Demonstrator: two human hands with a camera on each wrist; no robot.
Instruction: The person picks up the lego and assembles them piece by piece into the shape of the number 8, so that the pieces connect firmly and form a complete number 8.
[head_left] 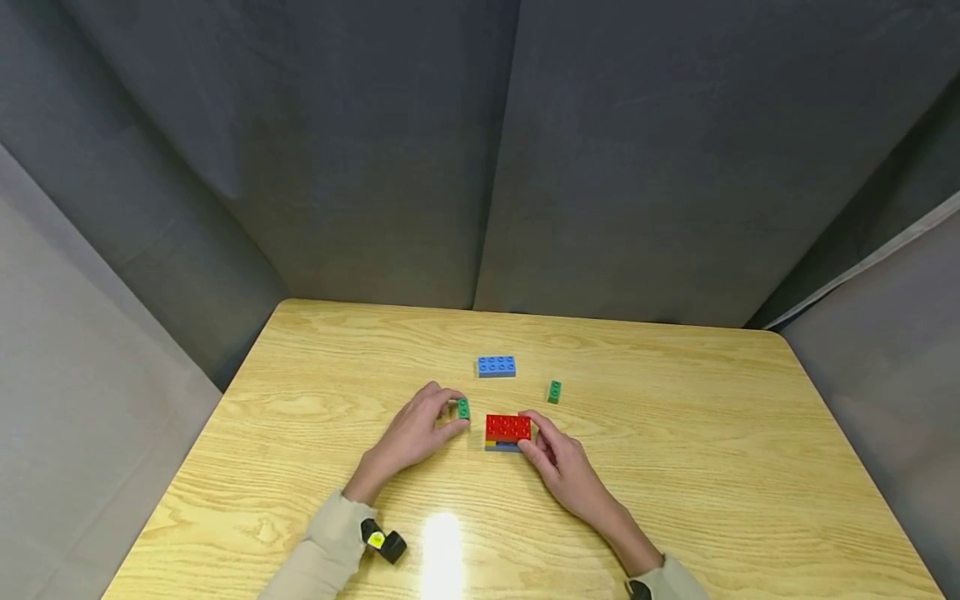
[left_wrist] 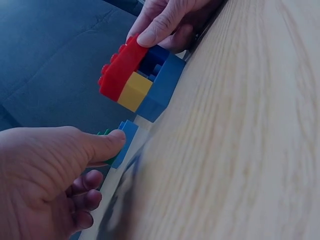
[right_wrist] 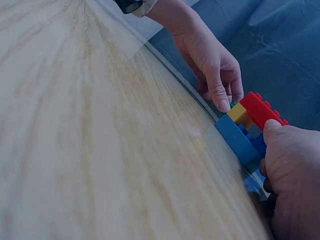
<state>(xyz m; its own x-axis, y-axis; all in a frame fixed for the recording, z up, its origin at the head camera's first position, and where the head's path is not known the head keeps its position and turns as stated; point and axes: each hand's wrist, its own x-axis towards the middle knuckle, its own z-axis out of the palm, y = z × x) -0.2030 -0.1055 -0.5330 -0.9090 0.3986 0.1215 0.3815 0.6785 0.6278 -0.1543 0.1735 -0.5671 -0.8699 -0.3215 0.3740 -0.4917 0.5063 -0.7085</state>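
My left hand [head_left: 416, 429] pinches a small green brick [head_left: 463, 408] between thumb and fingers, just left of a stack. That stack has a red brick [head_left: 508, 427] on top, a yellow brick [left_wrist: 135, 91] and a dark blue brick [right_wrist: 259, 144] in the middle, and a blue brick [left_wrist: 161, 90] as its base. From the right side, my right hand [head_left: 568, 471] grips the stack, its thumb against the red brick in the left wrist view. A gap shows between the yellow and dark blue bricks. In the left wrist view, the thumb hides most of the green brick.
A loose blue brick [head_left: 497, 367] lies on the wooden table [head_left: 712, 467] beyond the stack. Another small green brick [head_left: 554, 392] lies to the right of it. Grey curtains [head_left: 375, 167] hang behind the table's far edge.
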